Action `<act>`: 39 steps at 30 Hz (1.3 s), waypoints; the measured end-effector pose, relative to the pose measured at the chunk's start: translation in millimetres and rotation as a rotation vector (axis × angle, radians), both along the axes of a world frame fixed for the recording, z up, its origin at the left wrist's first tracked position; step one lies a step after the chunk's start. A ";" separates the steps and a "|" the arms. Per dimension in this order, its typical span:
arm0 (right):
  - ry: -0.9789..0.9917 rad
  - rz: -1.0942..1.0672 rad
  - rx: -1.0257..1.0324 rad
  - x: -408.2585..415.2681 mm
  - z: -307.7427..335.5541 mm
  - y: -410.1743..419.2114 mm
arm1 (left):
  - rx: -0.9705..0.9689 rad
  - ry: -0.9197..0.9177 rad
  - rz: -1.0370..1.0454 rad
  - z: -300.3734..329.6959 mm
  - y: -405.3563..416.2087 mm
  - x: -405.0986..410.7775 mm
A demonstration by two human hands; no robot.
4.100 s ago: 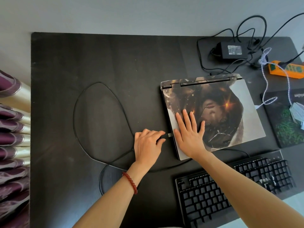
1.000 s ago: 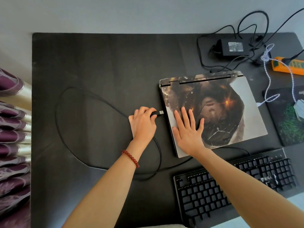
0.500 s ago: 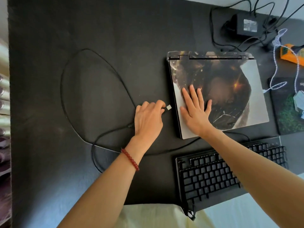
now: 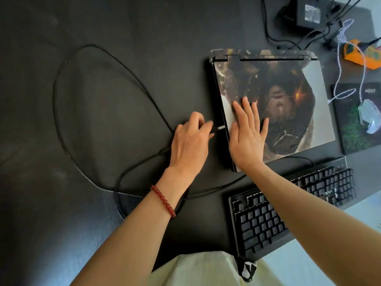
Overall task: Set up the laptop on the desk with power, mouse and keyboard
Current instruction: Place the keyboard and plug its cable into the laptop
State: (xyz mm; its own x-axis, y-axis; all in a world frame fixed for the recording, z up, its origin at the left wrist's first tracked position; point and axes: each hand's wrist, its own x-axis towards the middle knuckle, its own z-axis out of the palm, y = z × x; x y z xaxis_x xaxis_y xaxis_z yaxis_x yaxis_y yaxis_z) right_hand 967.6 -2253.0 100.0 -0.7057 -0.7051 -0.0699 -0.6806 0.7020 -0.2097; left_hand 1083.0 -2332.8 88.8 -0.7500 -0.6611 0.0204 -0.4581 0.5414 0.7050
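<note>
Black desk (image 4: 103, 79), closed laptop (image 4: 288, 83) at right-centre. Left hand (image 4: 190, 141) pinches keyboard USB plug (image 4: 221, 127) at laptop's left edge, seating unclear. Right hand (image 4: 248, 137) flat, fingers spread, bracing the lid. Keyboard (image 4: 268, 219) in front, mouse (image 4: 369, 116) on its pad. Power brick (image 4: 309, 13) behind; its hookup can't be judged. Lid not yet opened.

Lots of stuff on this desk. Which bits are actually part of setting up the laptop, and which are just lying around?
Part of the job:
laptop
USB plug in left hand
right hand steadying the lid
keyboard
mouse
power adapter

Just lying about:
orange device
mouse pad
</note>
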 end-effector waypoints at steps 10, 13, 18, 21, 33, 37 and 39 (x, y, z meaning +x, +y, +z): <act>-0.004 -0.018 -0.032 -0.6 -0.3 1.5 | -0.166 -0.234 0.008 4.9 0.5 -13.4; -0.008 -0.015 -0.033 0.0 -0.6 2.2 | -0.190 -0.210 0.060 6.2 -4.5 -10.0; -0.003 -0.006 -0.037 -1.0 -1.2 3.1 | 0.054 0.024 0.065 10.2 -11.4 -10.8; 0.001 -0.006 -0.035 -1.9 -0.8 3.3 | 0.077 -0.031 0.046 9.3 -9.2 -10.5; -0.161 0.119 0.155 -16.4 7.7 5.7 | 0.073 -0.152 -0.008 14.8 -7.1 -13.9; -0.195 0.122 0.157 -18.6 10.0 7.7 | 0.193 -0.072 0.005 23.0 -4.3 -13.1; -0.218 0.127 0.169 -20.4 10.6 7.7 | 0.159 -0.038 0.040 23.9 -3.5 -11.4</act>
State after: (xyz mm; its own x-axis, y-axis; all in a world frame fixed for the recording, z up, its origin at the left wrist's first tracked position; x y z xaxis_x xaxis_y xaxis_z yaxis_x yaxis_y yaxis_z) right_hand 947.2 -2245.4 110.6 -0.5679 -0.7523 -0.3340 -0.7168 0.6515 -0.2485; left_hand 1071.5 -2336.3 112.7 -0.7215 -0.6829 -0.1145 -0.5048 0.4057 0.7620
